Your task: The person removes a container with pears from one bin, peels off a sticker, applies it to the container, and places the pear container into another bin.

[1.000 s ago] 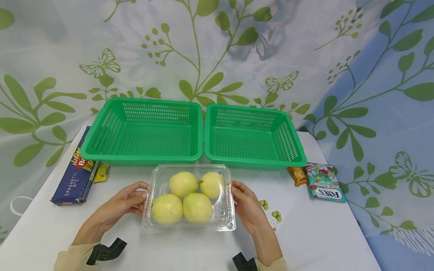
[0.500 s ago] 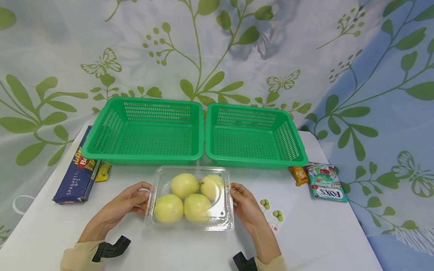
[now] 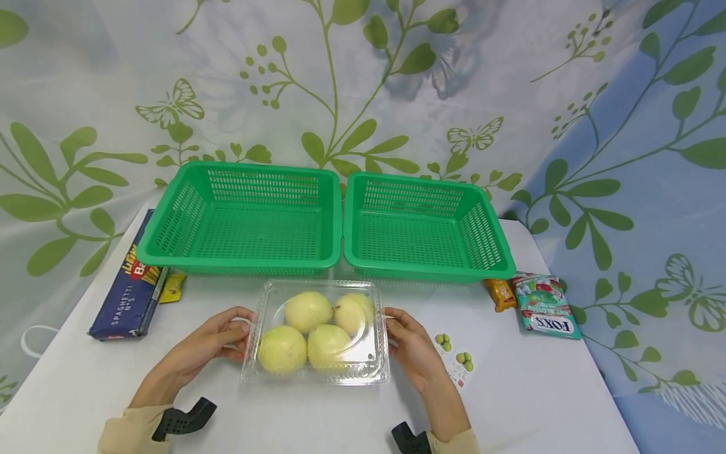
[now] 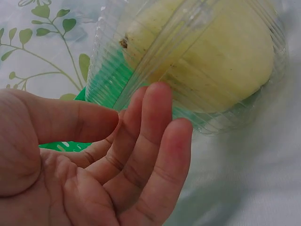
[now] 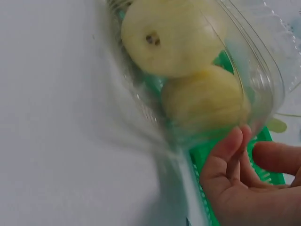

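Note:
A clear plastic clamshell box (image 3: 367,377) with several pale yellow pears (image 3: 282,350) inside lies on the white table, in front of two green baskets. My left hand (image 3: 218,343) is at its left side. In the left wrist view the fingers (image 4: 157,110) are loosely bent, their tips right at the box's wall, and nothing shows between thumb and fingers. At the opposite side is my right hand (image 3: 411,347). The right wrist view shows its fingertips (image 5: 235,141) at the box's edge, with the thumb apart from them.
The larger green basket (image 3: 238,265) stands behind to the left, the smaller green basket (image 3: 425,272) to the right. A blue spaghetti pack (image 3: 121,302) and yellow packet (image 3: 172,288) lie left. An orange packet (image 3: 501,295), Fox's candy bag (image 3: 546,306) and fruit-printed card (image 3: 456,362) lie right.
The box of pears has shifted slightly and looks a little smaller in the head view, as if lowered. Both hands stay at its sides throughout; the baskets and packets stay put.

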Available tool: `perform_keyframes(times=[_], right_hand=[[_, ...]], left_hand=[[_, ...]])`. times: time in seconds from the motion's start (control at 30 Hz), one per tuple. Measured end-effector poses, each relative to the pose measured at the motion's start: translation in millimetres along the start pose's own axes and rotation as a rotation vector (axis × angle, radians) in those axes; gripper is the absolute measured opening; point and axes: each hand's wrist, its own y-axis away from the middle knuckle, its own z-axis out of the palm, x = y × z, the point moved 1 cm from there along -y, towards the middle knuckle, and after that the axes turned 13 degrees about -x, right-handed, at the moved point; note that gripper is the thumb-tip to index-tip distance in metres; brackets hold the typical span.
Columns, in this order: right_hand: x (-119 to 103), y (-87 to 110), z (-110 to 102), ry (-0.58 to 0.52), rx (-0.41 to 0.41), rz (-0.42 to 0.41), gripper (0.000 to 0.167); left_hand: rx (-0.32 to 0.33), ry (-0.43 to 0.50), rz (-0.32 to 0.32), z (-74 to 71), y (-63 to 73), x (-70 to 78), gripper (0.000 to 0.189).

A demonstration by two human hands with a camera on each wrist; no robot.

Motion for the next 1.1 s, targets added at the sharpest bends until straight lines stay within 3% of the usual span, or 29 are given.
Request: perform_keyframes(times=[0.23, 0.43, 0.63, 1.1], right_hand=[[-7.7, 18.8, -9.3, 0.199, -0.072, 0.035, 0.053], [-5.1, 33.1, -11.3, 0.327, -0.133, 0.054, 0.056], [-1.0, 40.6, -8.9, 0.332, -0.150, 0.044, 0.059], [1.4, 42.8, -8.4, 0.309, -0.174, 0.026, 0.062]], left_hand=[[0.017, 0.038, -0.014, 2.3, 9.7, -2.8, 0.035], [-0.024, 0.055, -0.011, 10.4, 19.2, -7.5, 0.052], [-0.057, 0.096, 0.000, 17.2, 20.9, -12.9, 0.055], [-0.048, 0.112, -0.001, 18.6, 19.7, -14.6, 0.054]])
